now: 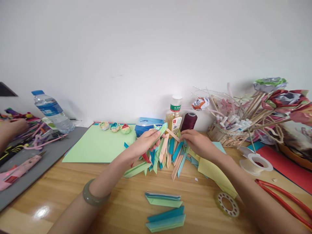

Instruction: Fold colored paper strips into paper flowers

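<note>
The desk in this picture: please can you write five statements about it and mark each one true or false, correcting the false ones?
1. The left hand holds folded green paper. True.
2. The tape roll lies left of the two small folded stacks. False: the tape roll lies right of the stacks.
3. Three paper rosettes lie along the far edge of the large green sheet. True.
4. The dark purple spool stands right of the white-capped bottle. True.
5. The bangle is on the right forearm. False: the bangle is on the left one.
</note>
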Action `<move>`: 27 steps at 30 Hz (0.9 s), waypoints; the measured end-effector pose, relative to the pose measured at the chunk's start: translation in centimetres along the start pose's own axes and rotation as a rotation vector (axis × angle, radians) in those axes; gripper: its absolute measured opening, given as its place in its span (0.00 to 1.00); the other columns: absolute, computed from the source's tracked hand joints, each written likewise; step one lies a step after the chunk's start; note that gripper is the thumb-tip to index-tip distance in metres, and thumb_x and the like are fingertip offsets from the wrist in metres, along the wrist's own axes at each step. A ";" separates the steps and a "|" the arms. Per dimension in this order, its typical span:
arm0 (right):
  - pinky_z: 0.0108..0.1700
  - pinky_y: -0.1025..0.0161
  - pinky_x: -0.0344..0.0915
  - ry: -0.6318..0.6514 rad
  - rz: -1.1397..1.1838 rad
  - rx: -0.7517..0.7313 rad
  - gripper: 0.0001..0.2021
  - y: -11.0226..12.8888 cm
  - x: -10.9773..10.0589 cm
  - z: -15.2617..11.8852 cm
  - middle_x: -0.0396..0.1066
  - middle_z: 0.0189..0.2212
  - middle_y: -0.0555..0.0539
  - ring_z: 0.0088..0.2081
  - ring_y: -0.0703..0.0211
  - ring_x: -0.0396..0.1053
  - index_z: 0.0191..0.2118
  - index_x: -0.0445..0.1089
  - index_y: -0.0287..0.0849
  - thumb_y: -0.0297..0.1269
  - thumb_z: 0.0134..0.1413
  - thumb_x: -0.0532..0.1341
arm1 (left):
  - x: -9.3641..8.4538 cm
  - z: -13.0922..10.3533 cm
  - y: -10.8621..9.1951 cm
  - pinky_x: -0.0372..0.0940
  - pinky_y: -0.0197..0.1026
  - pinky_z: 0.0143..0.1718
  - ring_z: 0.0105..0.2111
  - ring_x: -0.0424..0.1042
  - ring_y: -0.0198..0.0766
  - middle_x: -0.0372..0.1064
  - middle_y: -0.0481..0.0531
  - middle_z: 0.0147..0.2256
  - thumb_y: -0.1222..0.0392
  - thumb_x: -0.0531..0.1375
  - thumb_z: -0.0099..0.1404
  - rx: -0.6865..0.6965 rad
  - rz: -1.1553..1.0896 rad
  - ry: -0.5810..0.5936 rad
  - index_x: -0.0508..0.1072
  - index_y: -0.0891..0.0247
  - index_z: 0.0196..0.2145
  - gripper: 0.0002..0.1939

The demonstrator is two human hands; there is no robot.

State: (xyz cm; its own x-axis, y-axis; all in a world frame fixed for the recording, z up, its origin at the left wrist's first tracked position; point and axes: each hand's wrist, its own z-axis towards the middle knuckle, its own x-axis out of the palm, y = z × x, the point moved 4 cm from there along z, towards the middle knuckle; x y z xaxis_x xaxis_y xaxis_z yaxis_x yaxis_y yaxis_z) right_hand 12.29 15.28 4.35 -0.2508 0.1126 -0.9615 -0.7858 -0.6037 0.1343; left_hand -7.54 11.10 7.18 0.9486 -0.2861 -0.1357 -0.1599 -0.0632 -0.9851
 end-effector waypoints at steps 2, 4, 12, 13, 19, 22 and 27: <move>0.44 0.58 0.66 0.009 0.048 -0.053 0.16 0.5 1.1 0.3 0.71 0.45 0.44 0.47 0.53 0.67 0.40 0.72 0.43 0.23 0.55 0.49 | 0.0 0.1 0.1 0.54 0.33 0.25 0.23 0.56 0.30 0.58 0.46 0.25 0.45 0.53 0.61 0.006 -0.003 0.005 0.70 0.65 0.36 0.19; 0.45 0.56 0.66 0.008 0.090 -0.078 0.16 0.8 1.7 0.5 0.72 0.43 0.43 0.47 0.52 0.67 0.41 0.72 0.41 0.23 0.55 0.50 | 0.0 0.0 0.0 0.54 0.33 0.24 0.24 0.57 0.30 0.58 0.46 0.25 0.45 0.53 0.61 0.013 -0.010 0.004 0.70 0.65 0.36 0.19; 0.42 0.60 0.66 -0.099 0.229 0.057 0.14 1.1 -3.2 0.1 0.73 0.40 0.45 0.40 0.56 0.70 0.41 0.72 0.42 0.33 0.59 0.49 | 0.1 -0.7 -1.1 0.50 0.32 0.19 0.21 0.53 0.29 0.54 0.44 0.22 0.46 0.52 0.62 -0.018 -0.005 -0.014 0.69 0.66 0.36 0.18; 0.41 0.60 0.66 -0.108 0.239 0.091 0.14 1.2 -3.8 0.0 0.74 0.39 0.45 0.39 0.56 0.71 0.40 0.72 0.42 0.33 0.58 0.49 | 0.1 -0.7 -1.1 0.50 0.32 0.19 0.21 0.53 0.29 0.54 0.44 0.23 0.46 0.52 0.62 -0.020 -0.007 -0.013 0.69 0.65 0.36 0.19; 0.35 0.64 0.67 0.082 0.321 0.089 0.12 3.3 -4.2 -0.4 0.76 0.34 0.50 0.34 0.58 0.73 0.35 0.74 0.44 0.33 0.55 0.52 | -0.1 -0.3 -0.6 0.52 0.33 0.22 0.22 0.55 0.30 0.56 0.45 0.24 0.44 0.53 0.60 0.007 -0.010 -0.020 0.70 0.66 0.36 0.20; 0.36 0.67 0.68 0.137 0.345 0.061 0.13 3.2 -3.8 -0.3 0.77 0.36 0.52 0.35 0.60 0.73 0.40 0.74 0.46 0.37 0.56 0.52 | -0.1 -0.2 -0.6 0.52 0.33 0.23 0.22 0.55 0.30 0.57 0.45 0.24 0.46 0.53 0.61 0.019 -0.009 -0.020 0.70 0.66 0.37 0.20; 0.41 0.55 0.65 0.048 0.195 0.186 0.16 0.1 -3.0 -0.3 0.74 0.41 0.42 0.40 0.49 0.71 0.39 0.73 0.40 0.32 0.56 0.49 | 0.1 -0.7 -1.2 0.50 0.33 0.21 0.21 0.53 0.29 0.55 0.44 0.23 0.46 0.52 0.62 -0.002 -0.004 -0.004 0.70 0.67 0.38 0.20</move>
State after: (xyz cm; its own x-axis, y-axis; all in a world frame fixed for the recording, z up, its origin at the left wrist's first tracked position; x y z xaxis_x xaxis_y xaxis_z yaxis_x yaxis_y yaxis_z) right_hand 13.06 14.65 7.16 -0.3839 -0.0314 -0.9228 -0.8170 -0.4541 0.3553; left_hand -7.46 10.47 8.41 0.9504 -0.2817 -0.1318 -0.1564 -0.0665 -0.9855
